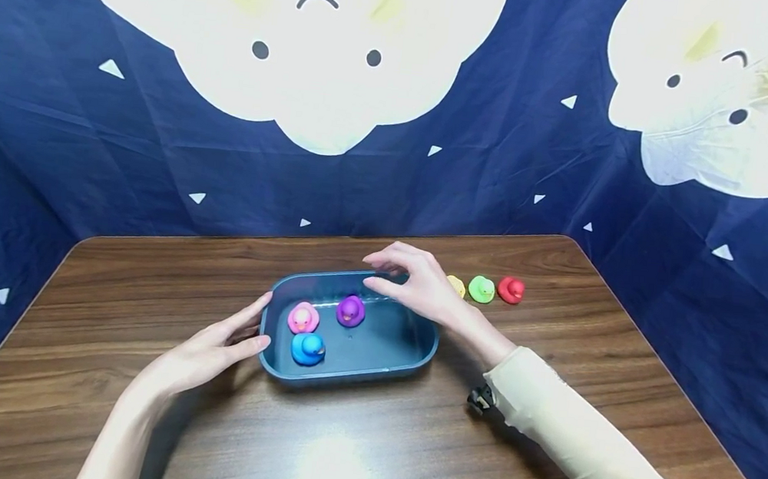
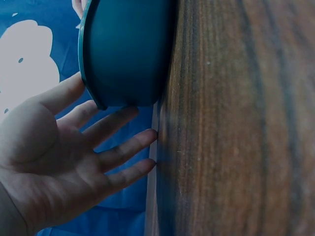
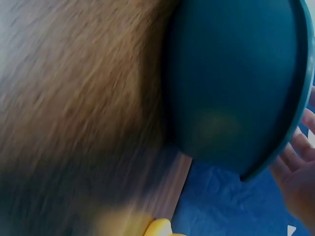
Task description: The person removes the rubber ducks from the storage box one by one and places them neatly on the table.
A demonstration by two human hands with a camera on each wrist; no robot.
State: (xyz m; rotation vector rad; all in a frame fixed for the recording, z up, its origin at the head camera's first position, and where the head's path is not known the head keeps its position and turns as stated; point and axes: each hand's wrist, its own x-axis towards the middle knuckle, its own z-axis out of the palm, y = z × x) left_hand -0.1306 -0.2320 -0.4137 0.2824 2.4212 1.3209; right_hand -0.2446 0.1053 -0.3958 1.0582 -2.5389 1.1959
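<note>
A dark teal plastic tub (image 1: 373, 353) sits on the table with three rubber ducks inside. The pink duck (image 1: 303, 318) and the blue duck (image 1: 308, 349) are together at its left end, and the purple duck (image 1: 351, 311) is nearer the middle. My left hand (image 1: 209, 352) rests its spread, fairly straight fingers against the tub's left end, as the left wrist view also shows. Over the tub's far right rim hovers my right hand (image 1: 420, 280), thumb and fingers apart, holding nothing. In the right wrist view the tub's outer wall (image 3: 231, 83) fills much of the picture.
Right of the tub, a yellow duck (image 1: 456, 286), partly hidden by my right hand, a green duck (image 1: 482, 289) and a red duck (image 1: 511, 289) stand in a row. Behind the wooden table (image 1: 107, 305) hangs a blue cloth (image 1: 154, 179) with white clouds.
</note>
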